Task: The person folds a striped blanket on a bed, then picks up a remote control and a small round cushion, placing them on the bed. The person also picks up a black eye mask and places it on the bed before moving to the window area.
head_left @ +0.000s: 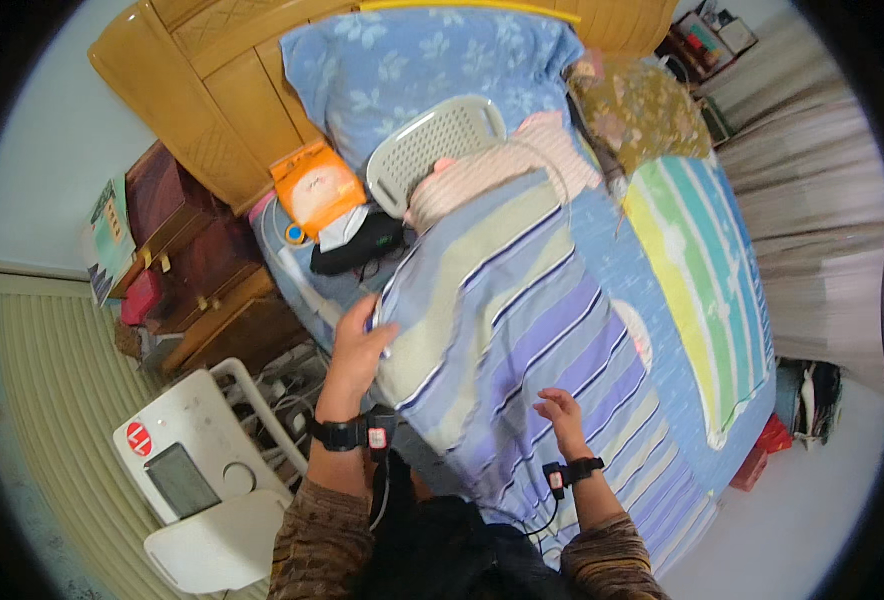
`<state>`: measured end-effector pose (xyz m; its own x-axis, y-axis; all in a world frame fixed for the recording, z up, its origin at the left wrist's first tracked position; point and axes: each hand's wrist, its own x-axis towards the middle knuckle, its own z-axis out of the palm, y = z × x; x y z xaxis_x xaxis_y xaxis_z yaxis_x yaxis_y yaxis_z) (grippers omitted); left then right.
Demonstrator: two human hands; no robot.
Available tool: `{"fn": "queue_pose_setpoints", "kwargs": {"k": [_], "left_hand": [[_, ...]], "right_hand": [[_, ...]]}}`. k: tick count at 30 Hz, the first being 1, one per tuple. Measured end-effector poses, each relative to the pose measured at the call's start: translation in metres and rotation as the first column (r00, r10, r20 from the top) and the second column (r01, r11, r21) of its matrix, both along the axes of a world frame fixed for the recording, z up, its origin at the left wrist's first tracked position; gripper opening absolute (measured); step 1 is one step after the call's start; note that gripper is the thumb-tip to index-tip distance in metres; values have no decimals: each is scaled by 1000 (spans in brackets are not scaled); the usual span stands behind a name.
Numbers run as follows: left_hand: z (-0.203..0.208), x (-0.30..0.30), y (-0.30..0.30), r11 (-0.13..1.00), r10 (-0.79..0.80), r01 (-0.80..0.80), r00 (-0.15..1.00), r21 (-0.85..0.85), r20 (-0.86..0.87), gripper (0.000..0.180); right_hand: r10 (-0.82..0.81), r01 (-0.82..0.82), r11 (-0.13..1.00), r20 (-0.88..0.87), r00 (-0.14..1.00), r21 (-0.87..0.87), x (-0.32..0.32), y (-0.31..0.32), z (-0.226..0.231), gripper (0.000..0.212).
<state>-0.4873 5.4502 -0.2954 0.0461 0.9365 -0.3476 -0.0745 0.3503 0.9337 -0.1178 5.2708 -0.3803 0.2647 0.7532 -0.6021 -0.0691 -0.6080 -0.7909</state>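
the striped cover (pixel 522 300) spreads over the bed (pixel 674 350), from just below the basket (pixel 437 150) down to the lower edge of the view, rumpled into folds near the person. its upper left edge lies at the left hand (pixel 357 345). there the thumb reaches inward over the cloth, the fingers point up along the outer side, and the gap between thumb and forefinger is parted, with the edge of the cover at it. whether the hand is pinching that edge or only resting against it, i cannot tell.

the right hand (pixel 562 415) is over the middle of the cover, well apart from the left, its fingers loosely curled, thumb and forefinger apart, and nothing in its hold. whether it touches the cloth below, i cannot tell.

the cover's top end lies against a pale pink cloth (pixel 492 170), which sits beside the basket. the blue pillow (pixel 427 60) is behind them. to the left of the basket is an orange pack (pixel 319 187), with a black pouch (pixel 357 248) just below it. a green and yellow striped cloth (pixel 697 290) lies on the right side of the bed.
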Motion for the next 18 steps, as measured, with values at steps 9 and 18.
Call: {"fn": "queue_pose_setpoints", "kwargs": {"k": [9,18], "left_hand": [[-68,-28,23,933,-149,81,974,-350,-173,46],[-171,-75,-10,942,211,-247,962,-225,-173,45]], "right_hand": [[-234,244,970,305,923,5,31,-85,18,26],[94,-60,995,498,862,-84,-11,-161,-25,33]]}}
